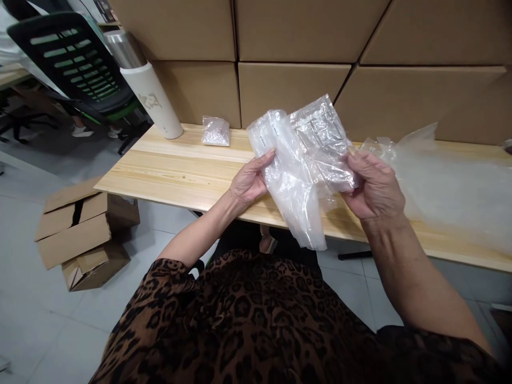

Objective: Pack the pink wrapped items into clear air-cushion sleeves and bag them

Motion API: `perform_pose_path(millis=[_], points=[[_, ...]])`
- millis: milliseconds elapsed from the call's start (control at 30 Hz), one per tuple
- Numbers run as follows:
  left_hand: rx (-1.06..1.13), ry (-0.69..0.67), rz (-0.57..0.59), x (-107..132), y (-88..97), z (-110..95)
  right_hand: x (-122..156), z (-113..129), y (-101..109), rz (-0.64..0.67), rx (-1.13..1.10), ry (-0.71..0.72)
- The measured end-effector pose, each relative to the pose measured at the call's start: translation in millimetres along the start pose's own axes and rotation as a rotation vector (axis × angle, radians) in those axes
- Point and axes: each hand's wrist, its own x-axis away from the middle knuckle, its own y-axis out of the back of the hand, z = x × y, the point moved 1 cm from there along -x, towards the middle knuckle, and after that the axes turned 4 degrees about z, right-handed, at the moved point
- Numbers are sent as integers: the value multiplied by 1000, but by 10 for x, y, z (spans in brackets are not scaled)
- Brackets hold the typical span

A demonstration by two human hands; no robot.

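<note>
Over the front edge of the wooden table (160, 168), my left hand (252, 181) is closed on a long, milky plastic bag (290, 176), thumb on top. The bag's lower end hangs past the table edge. My right hand (376, 184) grips a crinkled, clear plastic packet (322, 130) with its thumb pressed on the near corner. The packet overlaps the milky bag between my hands, and whatever is inside it cannot be made out. A small clear bag of tiny pieces (216, 132) lies on the table beyond my left hand.
Stacked cardboard boxes (296, 90) line the table's back. A white bottle with a steel cap (152, 98) stands at the left end. More plastic bags (456, 181) spread over the right side. Opened cartons (84, 224) lie on the floor, below an office chair (76, 64). Another person's feet (82, 130) show behind.
</note>
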Motion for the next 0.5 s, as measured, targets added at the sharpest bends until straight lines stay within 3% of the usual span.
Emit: perform_pose_path(millis=[133, 267, 500], points=[[-17, 28, 55, 7, 89, 0, -37, 44, -18, -19, -179, -10], [-46, 47, 90, 0, 154, 5, -81, 129, -9, -114, -324, 174], [-92, 78, 101, -19, 89, 81, -274, 253, 53, -244, -200, 449]])
